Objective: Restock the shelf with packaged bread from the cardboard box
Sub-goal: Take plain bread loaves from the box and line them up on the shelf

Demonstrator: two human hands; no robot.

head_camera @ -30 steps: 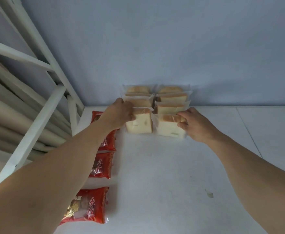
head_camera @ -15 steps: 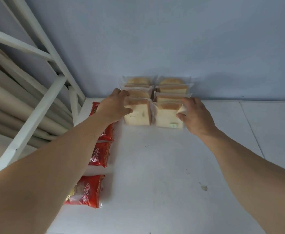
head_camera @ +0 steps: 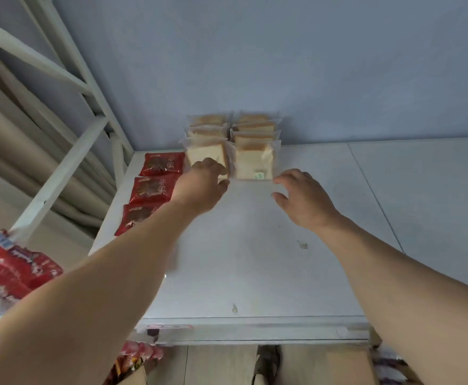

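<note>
Both hands had drawn back from the front bread packets since the earlier frame. Left hand (head_camera: 202, 187), fingers loosely curled, overlapped the lower edge of the front-left bread packet (head_camera: 205, 154) at frame centre; contact uncertain. Right hand (head_camera: 302, 198) hung spread and empty, just below-right of the front-right bread packet (head_camera: 253, 163). Packets stood in two rows at the shelf (head_camera: 255, 259) back. Red packets (head_camera: 155, 184) lay left.

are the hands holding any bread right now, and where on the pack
Neither holds anything. The right hand is open, clear of the front right bread pack. The left hand overlaps the front left bread pack, without gripping it.
</note>
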